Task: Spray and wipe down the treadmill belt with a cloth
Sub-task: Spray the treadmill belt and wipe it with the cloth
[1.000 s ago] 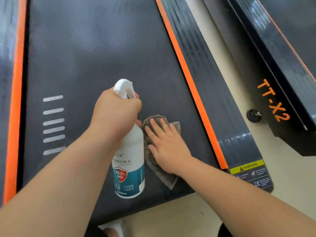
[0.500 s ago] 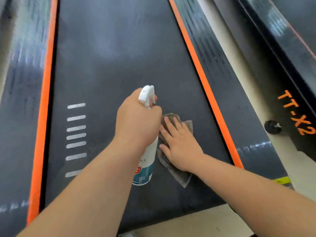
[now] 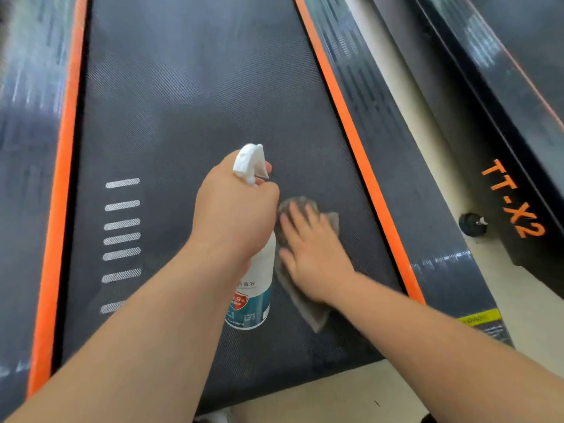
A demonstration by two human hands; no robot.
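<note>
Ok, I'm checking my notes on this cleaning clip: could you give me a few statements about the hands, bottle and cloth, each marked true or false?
1. The left hand grips the spray bottle near its top. True.
2. The right hand lies flat on the grey cloth on the treadmill belt. True.
3. The grey cloth lies left of the spray bottle. False: it lies to its right.
4. The spray bottle's head is orange. False: it is white.

A single head-worn camera is looking forward and down along the treadmill belt (image 3: 189,117). It is sitting close above the near end.
</note>
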